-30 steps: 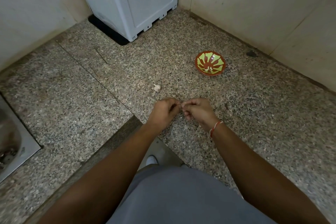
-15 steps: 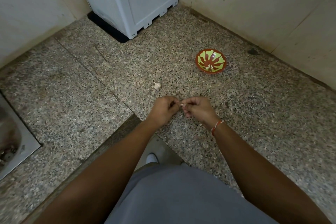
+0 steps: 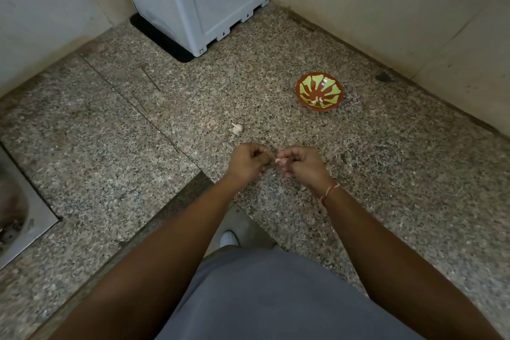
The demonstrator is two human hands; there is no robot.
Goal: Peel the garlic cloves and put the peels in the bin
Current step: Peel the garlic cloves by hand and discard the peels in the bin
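Observation:
My right hand (image 3: 302, 167) pinches a small pale garlic clove (image 3: 279, 159) at its fingertips, above the speckled granite counter (image 3: 165, 130). My left hand (image 3: 247, 161) is curled just left of it, fingertips pinched together; whether it holds a bit of peel I cannot tell. A piece of garlic bulb (image 3: 236, 128) lies on the counter a little beyond my hands. A red and green bowl (image 3: 319, 91) farther right holds a few pale cloves.
A grey plastic appliance (image 3: 198, 0) stands in the back corner against tiled walls. A steel sink (image 3: 19, 215) is set into the counter at the far left. The counter's front edge runs below my forearms, with the floor and a white shoe (image 3: 229, 237) beneath.
My hands have drawn slightly apart, leaving a small gap between the fingertips, and the clove now shows at my right fingertips. The view has shifted a little.

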